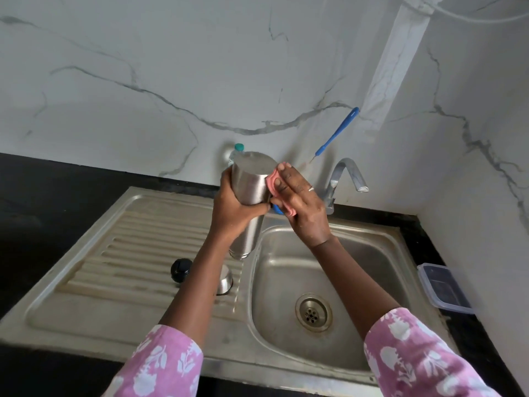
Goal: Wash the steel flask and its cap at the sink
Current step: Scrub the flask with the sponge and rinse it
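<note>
My left hand (233, 207) grips the steel flask (251, 184) around its middle and holds it upside down, base up, above the left rim of the sink basin (289, 270). My right hand (300, 202) presses a pink sponge (273, 184) flat against the flask's right side near the base. The black inner cap (181, 269) sits on the ribbed drainboard (137, 253). A steel cup-shaped lid (226, 280) lies beside it, partly hidden behind my left forearm.
The tap (345, 179) stands behind the basin with no water running. A blue-handled brush (337, 133) leans on the marble wall. A bottle with a green cap (239, 147) stands behind the flask. A plastic container (442, 287) rests on the black counter at right.
</note>
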